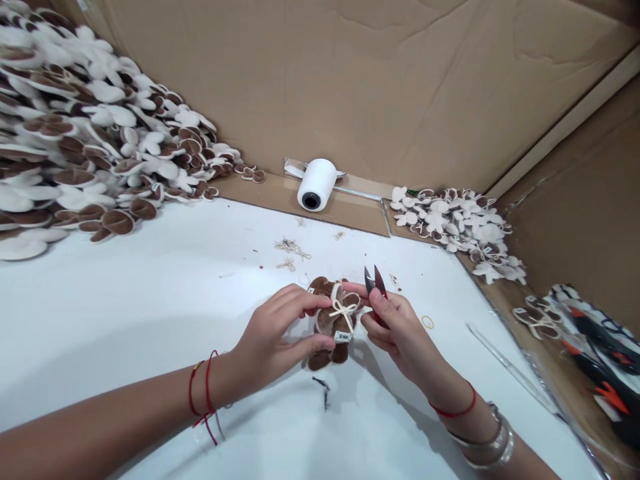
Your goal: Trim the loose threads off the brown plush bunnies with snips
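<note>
A small brown-and-cream plush flower-shaped piece (327,323), with a cream string bow (345,310) and a small printed label (343,337), is at the middle of the white table. My left hand (285,327) pinches its left side between thumb and fingers. In my right hand (395,327) is a pair of red-handled thread snips (376,283), with the dark blades apart and pointing up and away. An outstretched finger of that hand touches the upper right edge of the plush piece. A dark bit of thread (324,390) lies just below it.
A tall heap of brown and white plush pieces (100,133) fills the back left. A smaller pile (450,220) sits at the back right. Beyond the string scraps (290,247) lies a white roll (318,185) against the cardboard wall (350,87). Black-and-orange tools (600,360) are at the right.
</note>
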### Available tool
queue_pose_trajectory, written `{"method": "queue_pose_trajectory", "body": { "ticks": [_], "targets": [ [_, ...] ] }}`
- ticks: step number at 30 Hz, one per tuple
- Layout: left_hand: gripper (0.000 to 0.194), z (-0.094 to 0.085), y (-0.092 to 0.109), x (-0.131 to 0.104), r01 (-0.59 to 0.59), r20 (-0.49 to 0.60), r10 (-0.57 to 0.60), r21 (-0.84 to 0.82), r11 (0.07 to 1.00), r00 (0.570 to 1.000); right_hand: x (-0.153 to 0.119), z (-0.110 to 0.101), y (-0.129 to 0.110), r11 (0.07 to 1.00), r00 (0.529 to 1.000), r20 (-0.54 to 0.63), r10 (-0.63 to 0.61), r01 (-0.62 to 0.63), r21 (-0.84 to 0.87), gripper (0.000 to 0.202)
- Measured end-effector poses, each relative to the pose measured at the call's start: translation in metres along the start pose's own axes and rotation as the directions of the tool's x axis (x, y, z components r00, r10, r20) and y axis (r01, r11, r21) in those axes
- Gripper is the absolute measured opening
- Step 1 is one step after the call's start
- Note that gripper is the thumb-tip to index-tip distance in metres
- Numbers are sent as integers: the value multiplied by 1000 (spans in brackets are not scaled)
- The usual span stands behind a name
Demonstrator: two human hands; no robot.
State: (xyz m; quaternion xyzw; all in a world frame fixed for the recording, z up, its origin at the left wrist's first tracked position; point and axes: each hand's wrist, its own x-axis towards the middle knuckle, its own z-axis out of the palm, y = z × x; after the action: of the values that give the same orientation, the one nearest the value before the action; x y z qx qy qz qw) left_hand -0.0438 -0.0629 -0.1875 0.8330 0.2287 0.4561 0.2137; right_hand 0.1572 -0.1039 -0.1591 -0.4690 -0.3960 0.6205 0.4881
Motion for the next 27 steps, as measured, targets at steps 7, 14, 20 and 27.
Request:
{"method": "queue_pose_trajectory", "body": {
  "ticks": [7, 14, 20, 27],
  "targets": [
    [33, -2, -2, 0, 68, -58, -67, 10, 998, 996, -6, 13, 14, 998, 998, 19, -54, 53, 26, 38],
    [40, 2, -4, 1, 84, -13, -83, 132, 988, 996, -10, 22, 26, 997, 997, 10, -77, 77, -16, 29],
    [41, -3, 0, 0, -30, 28, 24, 247, 969, 999, -17, 22, 24, 958, 990, 54, -133, 143, -250, 17],
    [37, 4, 3, -3, -96, 196, 63, 162, 982, 978, -26, 24, 26, 876, 956, 99, -277, 293, -384, 17]
  ]
}}
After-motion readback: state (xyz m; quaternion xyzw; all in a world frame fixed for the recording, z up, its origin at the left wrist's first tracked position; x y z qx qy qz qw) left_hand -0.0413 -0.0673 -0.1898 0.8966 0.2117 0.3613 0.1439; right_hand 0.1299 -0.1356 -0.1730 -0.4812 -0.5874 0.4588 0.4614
